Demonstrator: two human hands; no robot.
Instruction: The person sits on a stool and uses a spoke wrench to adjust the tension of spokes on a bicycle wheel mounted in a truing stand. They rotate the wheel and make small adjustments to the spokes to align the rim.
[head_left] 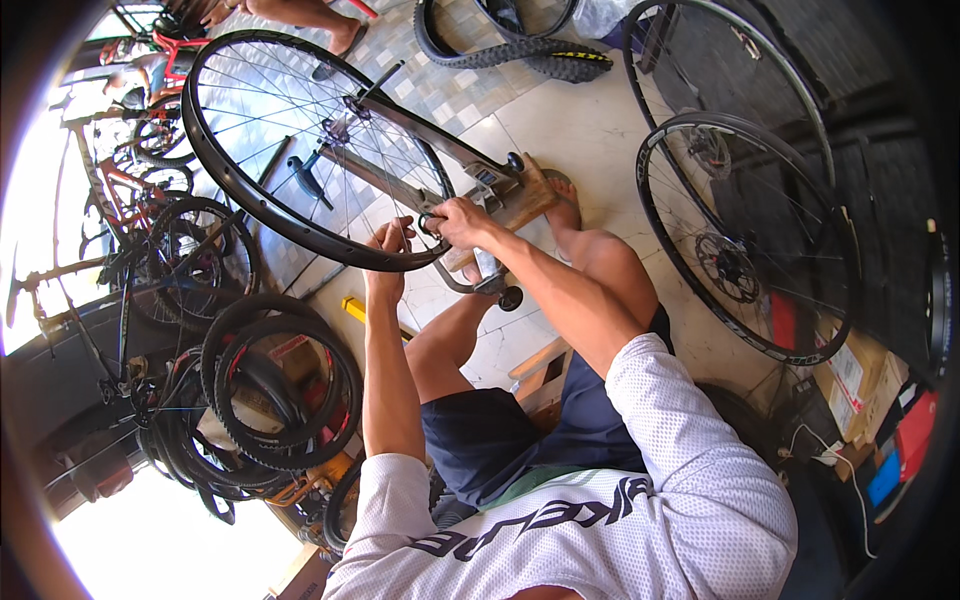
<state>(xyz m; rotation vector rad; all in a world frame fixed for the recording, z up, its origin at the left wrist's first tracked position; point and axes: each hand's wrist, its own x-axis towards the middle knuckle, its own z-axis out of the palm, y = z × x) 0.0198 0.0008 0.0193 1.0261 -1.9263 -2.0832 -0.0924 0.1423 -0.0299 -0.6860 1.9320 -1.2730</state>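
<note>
A black-rimmed bicycle wheel [262, 212] with thin dark spokes sits tilted in a metal truing stand [425, 128]. The stand rests on a wooden base between my feet. My left hand [390, 245] is at the near part of the rim, its fingers curled together by the spokes; what they pinch is hidden. Just to the right, my right hand [463, 223] closes on a small round dark tool [429, 222] at the rim. A T-handled tool with a blue-grey grip [304, 180] shows behind the spokes.
Two more wheels [655, 205] lean at the right beside cardboard boxes [852, 385]. Loose tires [570, 62] lie on the tiled floor ahead. More tires [285, 395] hang at the left, near several parked bicycles [120, 195]. Another person's leg [310, 18] shows at the top.
</note>
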